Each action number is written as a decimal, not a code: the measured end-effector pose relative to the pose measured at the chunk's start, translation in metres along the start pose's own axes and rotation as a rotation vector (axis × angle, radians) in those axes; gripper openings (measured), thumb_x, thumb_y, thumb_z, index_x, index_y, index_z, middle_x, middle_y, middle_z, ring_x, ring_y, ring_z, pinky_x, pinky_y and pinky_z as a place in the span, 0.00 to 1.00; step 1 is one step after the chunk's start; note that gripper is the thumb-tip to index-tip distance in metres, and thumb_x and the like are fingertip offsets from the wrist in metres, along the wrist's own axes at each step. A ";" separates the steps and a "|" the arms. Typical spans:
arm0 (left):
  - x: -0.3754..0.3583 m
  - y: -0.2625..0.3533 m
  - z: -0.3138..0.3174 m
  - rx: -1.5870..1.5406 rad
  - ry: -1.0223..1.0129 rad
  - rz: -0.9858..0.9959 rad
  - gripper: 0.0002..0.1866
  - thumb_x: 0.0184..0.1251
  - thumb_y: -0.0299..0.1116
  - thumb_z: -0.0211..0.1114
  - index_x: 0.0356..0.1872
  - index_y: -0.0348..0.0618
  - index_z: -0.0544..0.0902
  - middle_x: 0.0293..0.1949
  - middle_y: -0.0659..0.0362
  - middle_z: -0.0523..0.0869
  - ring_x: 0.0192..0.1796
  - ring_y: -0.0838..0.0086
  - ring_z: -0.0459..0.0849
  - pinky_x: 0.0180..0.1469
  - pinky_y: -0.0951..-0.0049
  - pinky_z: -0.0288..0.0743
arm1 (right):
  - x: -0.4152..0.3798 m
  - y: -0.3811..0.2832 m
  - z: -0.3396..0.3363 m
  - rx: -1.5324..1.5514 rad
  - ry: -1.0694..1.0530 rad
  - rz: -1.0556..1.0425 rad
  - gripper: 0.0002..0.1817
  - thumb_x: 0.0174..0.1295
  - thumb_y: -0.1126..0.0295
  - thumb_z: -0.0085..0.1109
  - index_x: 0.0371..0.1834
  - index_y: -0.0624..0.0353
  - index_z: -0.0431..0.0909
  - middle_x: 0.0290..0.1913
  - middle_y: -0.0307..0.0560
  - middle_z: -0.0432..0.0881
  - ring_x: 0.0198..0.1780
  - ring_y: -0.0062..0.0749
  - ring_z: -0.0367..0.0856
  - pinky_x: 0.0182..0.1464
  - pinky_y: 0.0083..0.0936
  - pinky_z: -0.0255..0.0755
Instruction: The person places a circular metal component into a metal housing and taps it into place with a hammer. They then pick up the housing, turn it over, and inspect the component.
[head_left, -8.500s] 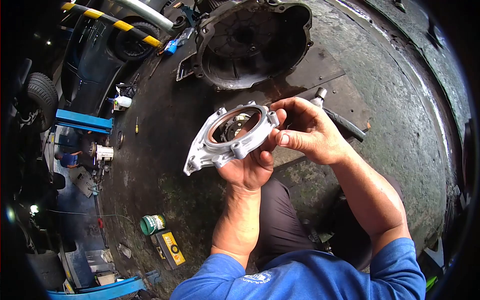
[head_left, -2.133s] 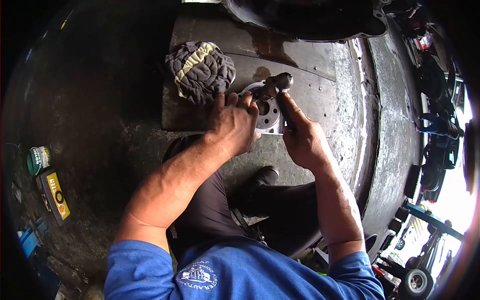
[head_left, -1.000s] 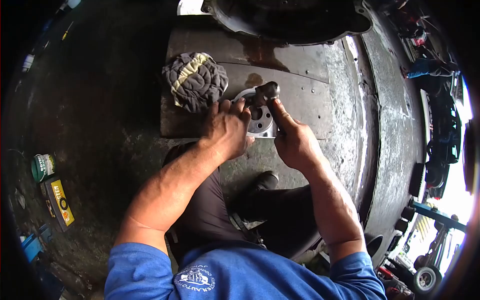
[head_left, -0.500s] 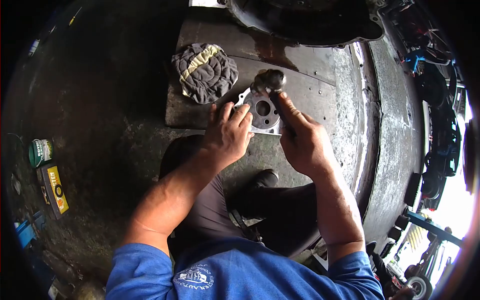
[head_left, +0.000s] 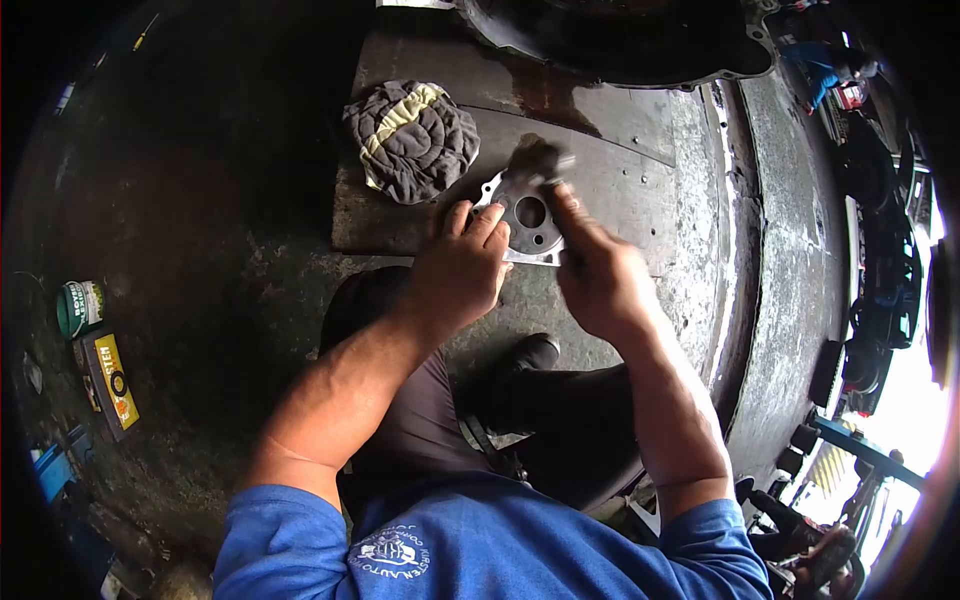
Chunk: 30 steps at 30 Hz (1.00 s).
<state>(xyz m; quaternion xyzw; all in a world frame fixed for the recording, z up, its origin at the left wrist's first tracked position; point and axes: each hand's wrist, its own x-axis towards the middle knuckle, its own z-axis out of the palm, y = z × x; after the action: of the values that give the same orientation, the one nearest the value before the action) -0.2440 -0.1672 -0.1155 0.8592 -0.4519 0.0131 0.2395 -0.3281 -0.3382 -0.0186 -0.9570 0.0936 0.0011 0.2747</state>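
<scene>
On the dark board (head_left: pixel 620 200), the left hand (head_left: pixel 455 275) presses flat on the metal plate (head_left: pixel 528 218) while the right hand (head_left: pixel 600 285) grips a blurry hammer (head_left: pixel 535 160).

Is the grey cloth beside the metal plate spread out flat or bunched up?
Bunched up. The grey cloth sits as a rounded, creased heap on the board, with a yellow strip folded across its top, not laid flat.

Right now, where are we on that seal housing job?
Done: the seal housing lies flat on the board. In hand: left hand pins it down; right hand, motion-blurred, swings a hammer above it. Whether the seal is seated can't be told.
</scene>
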 end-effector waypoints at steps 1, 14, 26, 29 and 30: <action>0.001 0.002 -0.003 0.014 0.000 -0.001 0.25 0.61 0.42 0.73 0.57 0.43 0.81 0.67 0.57 0.75 0.68 0.55 0.71 0.70 0.39 0.61 | 0.003 0.003 0.005 -0.045 -0.043 0.020 0.42 0.57 0.79 0.56 0.79 0.44 0.64 0.41 0.64 0.83 0.43 0.62 0.85 0.44 0.47 0.79; -0.001 -0.005 0.004 0.039 0.023 0.051 0.30 0.55 0.40 0.77 0.59 0.47 0.77 0.69 0.56 0.73 0.67 0.55 0.72 0.69 0.44 0.63 | 0.003 0.015 0.005 -0.108 -0.090 0.070 0.45 0.59 0.76 0.56 0.82 0.37 0.58 0.42 0.64 0.82 0.42 0.60 0.86 0.46 0.49 0.80; -0.008 -0.021 0.010 0.056 0.042 0.147 0.31 0.54 0.42 0.78 0.61 0.68 0.77 0.72 0.54 0.67 0.73 0.52 0.66 0.65 0.28 0.62 | -0.001 0.016 0.007 -0.145 -0.085 0.053 0.43 0.61 0.76 0.56 0.82 0.36 0.58 0.41 0.63 0.82 0.42 0.58 0.86 0.45 0.47 0.81; -0.005 -0.026 0.006 0.079 -0.017 0.189 0.33 0.54 0.44 0.78 0.63 0.70 0.77 0.72 0.56 0.66 0.73 0.53 0.64 0.67 0.25 0.59 | -0.003 0.019 0.012 -0.140 -0.060 0.039 0.42 0.61 0.76 0.56 0.82 0.38 0.60 0.40 0.62 0.82 0.40 0.58 0.86 0.44 0.47 0.80; -0.003 -0.027 0.000 0.073 -0.050 0.199 0.34 0.54 0.44 0.78 0.64 0.71 0.76 0.72 0.56 0.66 0.74 0.53 0.64 0.67 0.23 0.58 | -0.004 0.019 0.012 -0.127 -0.044 0.029 0.42 0.61 0.77 0.56 0.81 0.38 0.61 0.39 0.62 0.81 0.39 0.58 0.86 0.44 0.46 0.80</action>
<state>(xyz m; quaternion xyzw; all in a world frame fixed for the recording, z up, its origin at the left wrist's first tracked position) -0.2250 -0.1524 -0.1271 0.8184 -0.5399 0.0318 0.1945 -0.3351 -0.3471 -0.0392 -0.9707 0.1009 0.0320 0.2156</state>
